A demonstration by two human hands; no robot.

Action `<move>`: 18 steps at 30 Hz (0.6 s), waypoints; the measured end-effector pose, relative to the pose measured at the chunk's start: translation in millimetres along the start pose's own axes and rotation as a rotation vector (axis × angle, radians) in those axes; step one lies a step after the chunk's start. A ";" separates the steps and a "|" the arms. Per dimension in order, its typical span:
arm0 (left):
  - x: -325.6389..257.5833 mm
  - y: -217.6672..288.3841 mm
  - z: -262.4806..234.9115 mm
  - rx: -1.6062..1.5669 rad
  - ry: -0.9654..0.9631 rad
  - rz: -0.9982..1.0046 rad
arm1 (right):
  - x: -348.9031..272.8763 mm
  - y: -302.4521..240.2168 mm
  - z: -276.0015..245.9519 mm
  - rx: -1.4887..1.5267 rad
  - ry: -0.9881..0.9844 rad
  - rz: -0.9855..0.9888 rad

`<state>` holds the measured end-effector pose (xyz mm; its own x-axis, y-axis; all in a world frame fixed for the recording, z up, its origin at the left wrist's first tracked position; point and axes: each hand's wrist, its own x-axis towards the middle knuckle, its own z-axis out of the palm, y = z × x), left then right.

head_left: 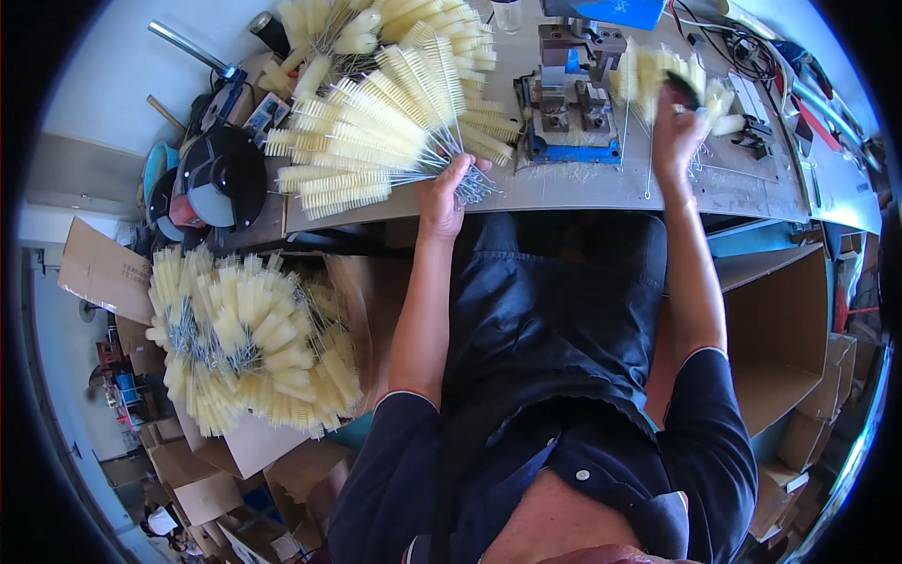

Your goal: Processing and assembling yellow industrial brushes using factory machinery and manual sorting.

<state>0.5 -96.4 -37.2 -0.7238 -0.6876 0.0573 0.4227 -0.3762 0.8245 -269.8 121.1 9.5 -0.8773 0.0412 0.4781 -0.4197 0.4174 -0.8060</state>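
My left hand point(442, 195) is closed around the wire stems of a fanned bundle of bottle brushes point(362, 132) with cream bristles, at the table's front edge. The looped wire ends poke out to the right of my fingers. My right hand point(678, 132) is raised over the right part of the table, its fingers curled about a black object point(680, 90) too smeared to name. Right behind it lies a smaller group of cream brushes point(644, 80). Between my hands stands a metal press fixture point(568, 103) on a blue-edged base.
More brushes point(442, 23) are heaped at the back left of the table point(601, 188). A bench grinder point(221, 179) sits at the left end. Below left, a cardboard box point(371, 310) is piled with brushes. An open carton point(775, 320) stands below right. Cables point(747, 52) tangle at the far right.
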 end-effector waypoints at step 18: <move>-3.3 8.3 -6.9 -0.039 -0.302 -0.107 | -126.0 -132.9 58.6 0.900 -0.218 0.074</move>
<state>10.1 -101.6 -34.4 -0.8920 -0.4296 0.1406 0.3516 -0.4641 0.8130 -117.1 7.3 36.0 -0.8951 -0.1696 0.4124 -0.3036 -0.4454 -0.8423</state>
